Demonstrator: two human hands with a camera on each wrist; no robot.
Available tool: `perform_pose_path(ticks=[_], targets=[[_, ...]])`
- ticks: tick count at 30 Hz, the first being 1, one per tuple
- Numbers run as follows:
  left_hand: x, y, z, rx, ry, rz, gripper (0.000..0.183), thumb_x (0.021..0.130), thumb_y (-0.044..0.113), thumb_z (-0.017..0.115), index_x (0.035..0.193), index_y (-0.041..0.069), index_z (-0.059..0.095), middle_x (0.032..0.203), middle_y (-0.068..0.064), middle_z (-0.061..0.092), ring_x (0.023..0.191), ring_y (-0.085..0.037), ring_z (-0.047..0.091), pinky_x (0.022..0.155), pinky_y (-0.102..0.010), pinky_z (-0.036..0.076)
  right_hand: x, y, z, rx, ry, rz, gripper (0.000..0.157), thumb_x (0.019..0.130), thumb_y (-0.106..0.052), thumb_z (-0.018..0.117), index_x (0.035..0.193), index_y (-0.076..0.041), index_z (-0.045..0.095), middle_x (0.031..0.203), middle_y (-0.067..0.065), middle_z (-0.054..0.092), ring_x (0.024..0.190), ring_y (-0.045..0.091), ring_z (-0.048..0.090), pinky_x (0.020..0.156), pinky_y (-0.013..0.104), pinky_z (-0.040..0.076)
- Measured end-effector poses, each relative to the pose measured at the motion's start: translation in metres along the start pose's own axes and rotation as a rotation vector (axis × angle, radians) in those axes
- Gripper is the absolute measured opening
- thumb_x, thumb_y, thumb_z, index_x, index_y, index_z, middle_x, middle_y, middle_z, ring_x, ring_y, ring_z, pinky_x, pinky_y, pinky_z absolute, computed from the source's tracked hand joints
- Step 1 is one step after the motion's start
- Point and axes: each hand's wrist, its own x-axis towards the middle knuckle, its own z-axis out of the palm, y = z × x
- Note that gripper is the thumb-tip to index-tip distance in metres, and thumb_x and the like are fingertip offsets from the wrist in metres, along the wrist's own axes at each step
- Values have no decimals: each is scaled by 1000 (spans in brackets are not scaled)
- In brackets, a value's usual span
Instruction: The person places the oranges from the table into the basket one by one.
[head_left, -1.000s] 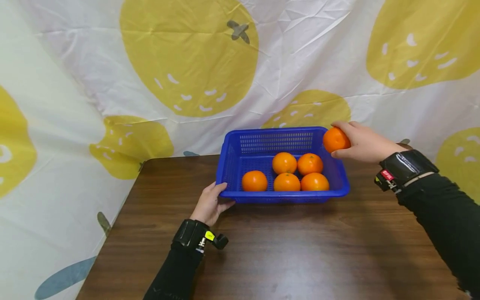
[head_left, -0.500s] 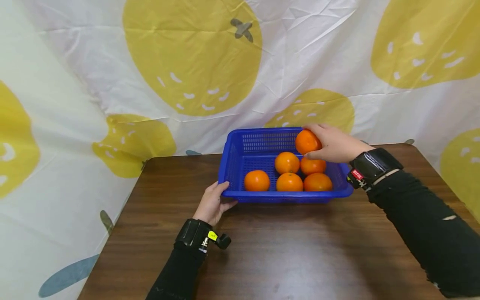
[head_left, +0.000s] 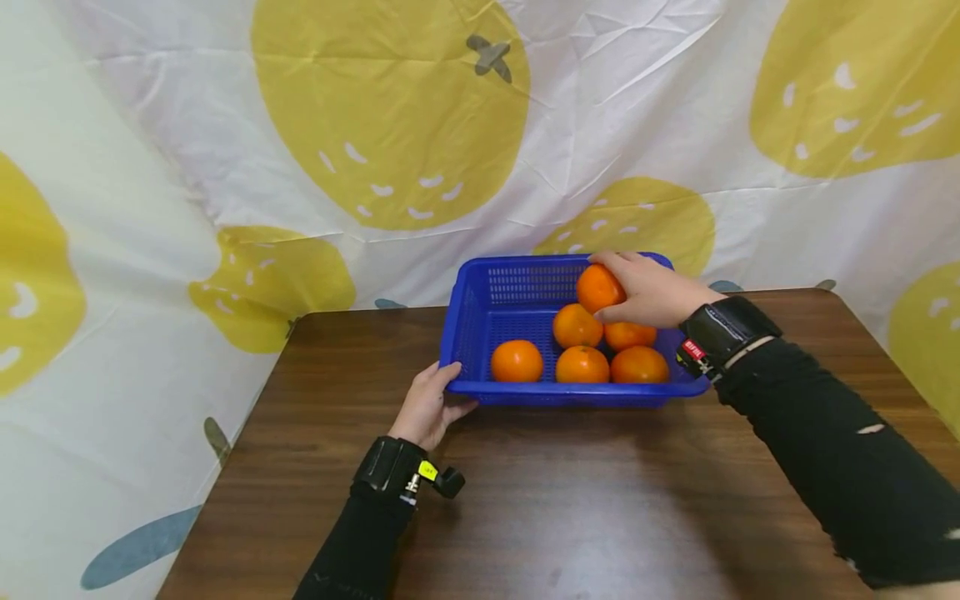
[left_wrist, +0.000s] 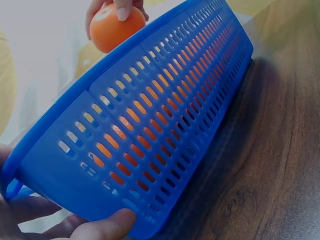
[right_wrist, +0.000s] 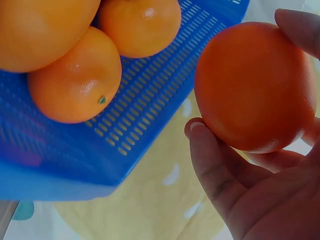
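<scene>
In the head view a blue plastic basket (head_left: pixel 462 317) with slotted walls holds several oranges (head_left: pixel 517 361). My left hand (head_left: pixel 424 408) grips its near left corner. The left wrist view shows the thumb (left_wrist: pixel 112 225) against the outside of the basket wall (left_wrist: pixel 60 165), with other fingers around the corner. My right hand (head_left: pixel 651 289) holds another orange (head_left: pixel 597 287) between fingers and thumb, over the far right part of the basket. Up close in the right wrist view, the held orange (right_wrist: pixel 255 87) sits in the fingers, apart from the oranges inside.
The basket stands on a brown wooden table (head_left: pixel 510 517) near its back edge. Behind the table hangs a white cloth (head_left: pixel 585 108) printed with large yellow fruit. Black camera bands (head_left: pixel 731 329) sit on both wrists.
The right hand has carried its orange leftward from the basket's right rim to over the oranges inside, slowing lately. The left hand keeps its hold on the corner.
</scene>
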Motion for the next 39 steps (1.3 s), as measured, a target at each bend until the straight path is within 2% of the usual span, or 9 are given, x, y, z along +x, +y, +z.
perform_pose_path(ticks=[8, 13, 17, 22, 30, 39], targets=[[-4, -2, 0, -6, 14, 13, 49, 97, 23, 43, 142, 8, 32, 148, -15, 30, 126, -36, 36, 100, -61, 32, 14, -8, 10, 36, -14, -33, 87, 78, -43, 66, 146, -18, 17, 141, 15, 38, 117, 28, 41, 100, 52, 38], [-6, -1, 0, 4, 8, 25, 50, 96, 24, 44, 142, 8, 32, 149, -14, 29, 127, -36, 35, 100, -61, 32, 22, -15, 16, 81, -29, -48, 79, 77, -40, 68, 139, -15, 25, 124, 10, 50, 99, 24, 49, 88, 43, 46], [-9, -1, 0, 4, 15, 33, 50, 96, 23, 44, 142, 8, 31, 149, -15, 29, 127, -36, 35, 100, -61, 33, 29, -23, 20, 92, -44, -58, 75, 77, -39, 69, 135, -15, 30, 115, 7, 51, 94, 23, 50, 83, 40, 48], [-7, -3, 6, -3, 8, 31, 50, 97, 22, 43, 143, 6, 31, 148, -17, 29, 126, -36, 36, 100, -61, 33, 35, -26, 24, 92, -62, -65, 76, 76, -38, 69, 137, -15, 29, 115, 7, 50, 94, 23, 49, 81, 39, 48], [1, -8, 21, 17, -52, 17, 51, 96, 24, 44, 142, 5, 31, 149, -17, 28, 127, -36, 34, 101, -61, 31, 28, -19, 31, 67, -58, -5, 75, 77, -39, 68, 137, -14, 30, 123, 14, 41, 97, 27, 48, 81, 43, 50], [-1, -8, 18, 31, -57, 24, 50, 97, 23, 44, 142, 6, 32, 148, -17, 30, 126, -36, 36, 100, -61, 32, 39, -24, 47, 113, -47, -8, 76, 76, -37, 69, 137, -10, 31, 117, 14, 47, 96, 27, 48, 85, 43, 48]])
